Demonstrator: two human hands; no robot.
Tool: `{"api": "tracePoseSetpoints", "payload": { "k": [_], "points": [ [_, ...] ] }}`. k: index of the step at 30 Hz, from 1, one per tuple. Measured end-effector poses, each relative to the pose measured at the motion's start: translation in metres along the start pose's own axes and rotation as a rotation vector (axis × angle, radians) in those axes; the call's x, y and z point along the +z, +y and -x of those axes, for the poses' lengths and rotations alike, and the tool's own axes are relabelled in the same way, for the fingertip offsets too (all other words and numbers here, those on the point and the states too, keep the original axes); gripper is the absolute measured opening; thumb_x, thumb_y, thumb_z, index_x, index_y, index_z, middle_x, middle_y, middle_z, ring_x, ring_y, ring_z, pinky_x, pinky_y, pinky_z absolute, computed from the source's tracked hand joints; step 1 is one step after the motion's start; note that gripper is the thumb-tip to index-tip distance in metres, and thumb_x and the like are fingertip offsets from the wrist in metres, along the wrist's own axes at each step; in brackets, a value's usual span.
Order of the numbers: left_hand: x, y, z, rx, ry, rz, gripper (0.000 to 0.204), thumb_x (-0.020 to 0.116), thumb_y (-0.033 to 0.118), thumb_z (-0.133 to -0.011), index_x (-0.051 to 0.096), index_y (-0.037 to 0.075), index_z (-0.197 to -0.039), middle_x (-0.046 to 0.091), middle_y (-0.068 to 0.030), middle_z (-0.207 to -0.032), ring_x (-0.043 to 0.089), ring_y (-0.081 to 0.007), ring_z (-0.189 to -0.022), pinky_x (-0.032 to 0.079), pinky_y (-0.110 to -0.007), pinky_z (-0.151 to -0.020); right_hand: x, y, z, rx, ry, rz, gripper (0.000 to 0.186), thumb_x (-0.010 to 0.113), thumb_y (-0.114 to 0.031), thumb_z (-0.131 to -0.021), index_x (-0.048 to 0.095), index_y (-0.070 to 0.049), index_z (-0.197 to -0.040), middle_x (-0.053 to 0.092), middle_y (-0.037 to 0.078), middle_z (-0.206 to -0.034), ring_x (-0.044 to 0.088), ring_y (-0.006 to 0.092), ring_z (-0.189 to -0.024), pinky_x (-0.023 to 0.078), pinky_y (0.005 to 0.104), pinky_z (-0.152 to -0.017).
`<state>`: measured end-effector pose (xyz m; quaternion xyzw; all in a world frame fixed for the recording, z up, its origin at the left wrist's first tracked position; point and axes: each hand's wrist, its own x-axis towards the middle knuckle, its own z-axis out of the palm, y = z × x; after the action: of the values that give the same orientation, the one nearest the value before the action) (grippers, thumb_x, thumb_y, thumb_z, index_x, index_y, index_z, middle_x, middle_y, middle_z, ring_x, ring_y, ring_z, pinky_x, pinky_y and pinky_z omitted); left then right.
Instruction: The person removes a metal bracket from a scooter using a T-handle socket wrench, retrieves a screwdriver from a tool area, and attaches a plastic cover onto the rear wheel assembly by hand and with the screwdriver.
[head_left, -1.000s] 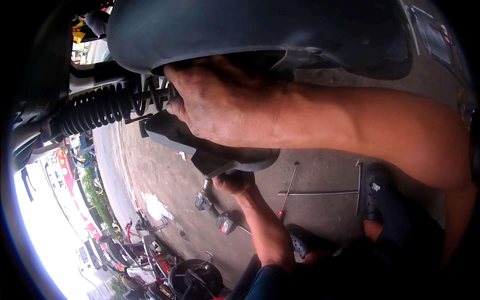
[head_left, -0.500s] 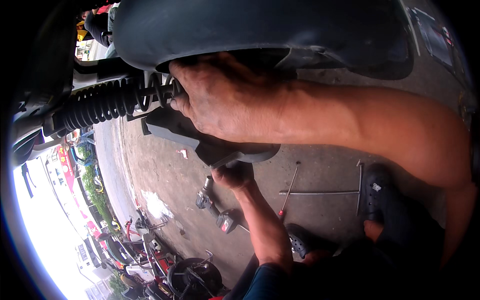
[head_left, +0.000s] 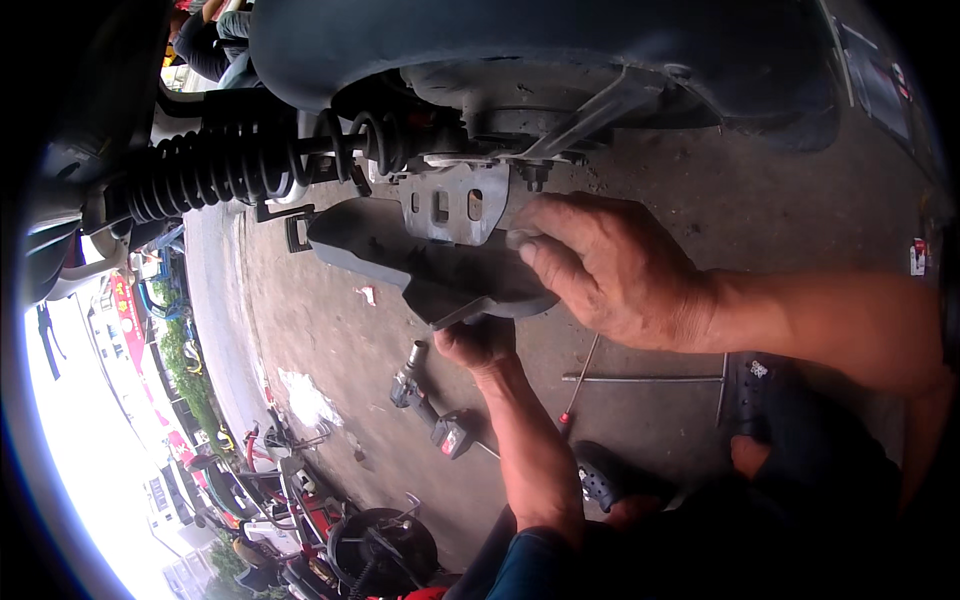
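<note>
My left hand (head_left: pixel 478 345) is closed on the lower edge of a dark grey plastic cover (head_left: pixel 365 245), a trough-like moulded piece. It holds this cover under a metal bracket (head_left: pixel 458 205) with several slots, beside the vehicle's wheel. My right hand (head_left: pixel 610 265) is at the cover's right end, thumb and fingers pinched together close to the bracket. What lies in that pinch, if anything, is too small to make out. A bolt end with a nut (head_left: pixel 537 178) sticks down just above my right fingers. Left of the bracket runs a black coil-spring shock absorber (head_left: pixel 215 172).
Above hangs a large black tyre (head_left: pixel 500 35). On the concrete floor lie a cordless impact wrench (head_left: pixel 430 408), a red-handled screwdriver (head_left: pixel 573 400) and a T-shaped metal bar (head_left: pixel 650 379). Parked motorbikes (head_left: pixel 300 520) stand at the lower left; a person (head_left: pixel 205 45) is at the upper left.
My right hand has come away from beside the spring and wheel, moving right and down to the cover's right end. The slotted bracket now shows. My left hand stays on the cover.
</note>
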<state>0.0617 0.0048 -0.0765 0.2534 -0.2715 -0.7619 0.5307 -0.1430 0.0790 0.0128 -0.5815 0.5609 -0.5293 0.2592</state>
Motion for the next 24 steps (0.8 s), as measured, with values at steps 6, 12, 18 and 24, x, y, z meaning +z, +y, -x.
{"api": "tracePoseSetpoints", "payload": {
  "k": [6,12,18,24],
  "points": [
    [-0.014,-0.011,0.002,-0.142,-0.063,0.11,0.063,0.061,0.03,-0.076,0.044,0.002,-0.13,0.054,-0.0139,-0.121,0.054,-0.0321,-0.108,0.049,-0.047,-0.079,0.006,0.039,-0.01,0.583,-0.222,-0.169,0.023,0.055,-0.015,-0.087,0.055,0.003,-0.102,0.061,0.012,-0.081,0.057,0.0155,-0.071,0.047,0.0326,-0.064],
    [-0.01,-0.019,-0.005,-0.174,-0.174,0.254,0.063,0.062,0.03,-0.076,0.044,0.004,-0.13,0.056,-0.0133,-0.118,0.056,-0.0322,-0.104,0.049,-0.046,-0.073,-0.004,0.036,0.006,0.804,-0.262,-0.313,0.041,0.059,-0.031,-0.087,0.055,0.001,-0.112,0.061,0.014,-0.098,0.06,0.0188,-0.088,0.05,0.0319,-0.071],
    [-0.021,-0.009,-0.012,-0.194,-0.111,0.084,0.058,0.065,0.027,-0.076,0.048,0.006,-0.127,0.057,-0.0125,-0.116,0.058,-0.0306,-0.099,0.045,-0.041,-0.065,0.001,0.035,0.028,0.957,-0.101,-0.946,0.044,0.061,-0.042,-0.085,0.055,-0.003,-0.105,0.056,0.006,-0.094,0.057,0.0151,-0.079,0.051,0.0293,-0.064],
    [-0.026,-0.006,-0.013,-0.165,-0.119,0.1,0.058,0.065,0.03,-0.077,0.048,0.006,-0.127,0.059,-0.0134,-0.113,0.059,-0.0316,-0.096,0.046,-0.041,-0.065,0.013,0.038,0.026,0.944,-0.06,-1.121,0.03,0.058,-0.034,-0.087,0.056,-0.005,-0.096,0.058,0.004,-0.087,0.059,0.0146,-0.075,0.052,0.0291,-0.064]
  ]
}}
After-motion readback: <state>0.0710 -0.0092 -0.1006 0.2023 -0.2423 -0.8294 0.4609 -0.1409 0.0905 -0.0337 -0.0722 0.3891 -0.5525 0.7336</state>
